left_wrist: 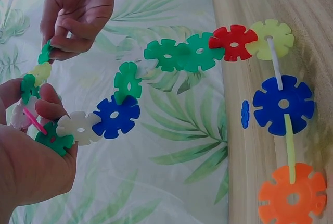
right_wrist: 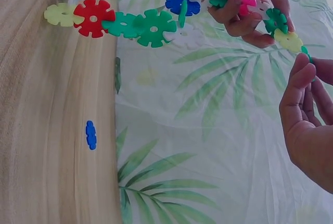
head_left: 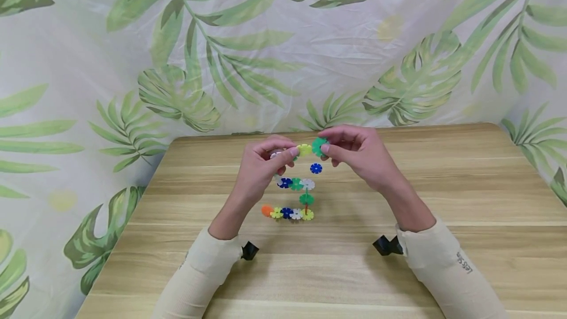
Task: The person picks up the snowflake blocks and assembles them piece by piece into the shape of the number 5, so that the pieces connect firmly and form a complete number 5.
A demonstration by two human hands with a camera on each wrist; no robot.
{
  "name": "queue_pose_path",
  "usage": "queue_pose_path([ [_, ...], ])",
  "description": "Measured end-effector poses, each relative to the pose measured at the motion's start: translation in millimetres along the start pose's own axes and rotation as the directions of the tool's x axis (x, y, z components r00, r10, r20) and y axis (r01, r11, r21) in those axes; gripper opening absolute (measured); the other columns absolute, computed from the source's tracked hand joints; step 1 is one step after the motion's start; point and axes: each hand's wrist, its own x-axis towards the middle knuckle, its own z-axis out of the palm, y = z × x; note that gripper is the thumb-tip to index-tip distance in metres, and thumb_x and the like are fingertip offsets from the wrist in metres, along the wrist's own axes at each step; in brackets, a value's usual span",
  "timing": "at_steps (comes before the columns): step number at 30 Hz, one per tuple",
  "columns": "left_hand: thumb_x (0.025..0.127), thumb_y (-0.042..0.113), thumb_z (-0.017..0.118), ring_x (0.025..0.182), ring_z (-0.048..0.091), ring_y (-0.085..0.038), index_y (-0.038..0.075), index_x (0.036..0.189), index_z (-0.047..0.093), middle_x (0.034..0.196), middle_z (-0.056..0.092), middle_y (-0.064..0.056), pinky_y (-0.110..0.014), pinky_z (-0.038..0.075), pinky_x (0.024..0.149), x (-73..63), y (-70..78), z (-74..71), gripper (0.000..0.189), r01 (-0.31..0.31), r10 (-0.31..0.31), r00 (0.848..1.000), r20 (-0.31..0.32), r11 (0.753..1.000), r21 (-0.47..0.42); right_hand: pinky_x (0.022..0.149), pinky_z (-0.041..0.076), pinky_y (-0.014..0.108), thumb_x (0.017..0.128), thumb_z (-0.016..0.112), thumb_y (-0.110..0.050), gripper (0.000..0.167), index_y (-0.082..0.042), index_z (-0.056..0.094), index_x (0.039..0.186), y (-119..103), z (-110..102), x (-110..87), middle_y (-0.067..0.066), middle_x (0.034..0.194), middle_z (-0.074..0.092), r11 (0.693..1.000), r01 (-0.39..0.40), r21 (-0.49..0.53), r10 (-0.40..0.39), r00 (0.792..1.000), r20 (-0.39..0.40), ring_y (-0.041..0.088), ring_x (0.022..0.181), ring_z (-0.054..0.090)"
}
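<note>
A chain of flower-shaped interlocking plastic discs rises from the table, with an orange disc (left_wrist: pixel 293 195) and a blue disc (left_wrist: pixel 283 104) low down and a red disc (right_wrist: pixel 94 19) partway up. My left hand (head_left: pixel 265 167) grips its upper stretch, fingers around white, pink and green discs. A yellow disc (head_left: pixel 304 149) sticks out past the left fingertips. Between thumb and fingers, my right hand (head_left: pixel 362 157) pinches a green disc (head_left: pixel 319 146). In the right wrist view this green disc is edge-on, right at the yellow disc's rim.
A loose blue disc (head_left: pixel 316 168) lies on the wooden table (head_left: pixel 443 186) below the hands, near the far edge. Behind the table hangs a leaf-patterned cloth (head_left: pixel 328 53). Black wrist mounts (head_left: pixel 387 245) show at both sleeves.
</note>
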Motion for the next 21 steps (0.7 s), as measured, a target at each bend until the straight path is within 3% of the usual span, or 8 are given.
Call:
queue_pose_path([
  [10, 0.098, 0.002, 0.074, 0.071, 0.065, -0.011, 0.002, 0.102, 0.079, 0.091, 0.073, 0.004, -0.022, 0.049, 0.057, -0.5, -0.3, 0.9, 0.006, -0.020, 0.020, 1.000, 0.011, 1.000, 0.001, 0.068, 0.059, 0.025, 0.101, 0.072, -0.002, 0.024, 0.006, 0.074, 0.123, -0.8, -0.2, -1.2, -0.005, 0.093, 0.080, 1.000, 0.004, -0.028, -0.004, 1.000, -0.001, 0.014, 0.081, 0.075],
  [15, 0.098, 0.001, 0.075, 0.070, 0.061, -0.012, -0.010, 0.104, 0.074, 0.092, 0.072, 0.004, -0.022, 0.047, 0.056, -0.1, -1.5, 1.2, 0.013, -0.045, 0.045, 0.999, 0.029, 0.999, 0.010, 0.068, 0.059, 0.025, 0.101, 0.074, -0.005, 0.024, 0.005, 0.076, 0.123, -2.0, -1.2, -1.5, -0.005, 0.094, 0.081, 0.999, -0.009, -0.050, 0.010, 1.000, 0.004, 0.015, 0.081, 0.076],
  [21, 0.097, 0.002, 0.076, 0.071, 0.060, -0.013, -0.014, 0.103, 0.073, 0.095, 0.073, 0.003, -0.021, 0.046, 0.056, -0.4, -2.9, 1.6, 0.017, -0.058, 0.058, 0.997, 0.043, 0.998, 0.002, 0.067, 0.060, 0.026, 0.100, 0.074, -0.002, 0.025, 0.007, 0.076, 0.123, -2.1, -0.2, -1.3, -0.004, 0.089, 0.080, 0.999, -0.015, -0.044, 0.015, 1.000, 0.002, 0.014, 0.079, 0.074],
])
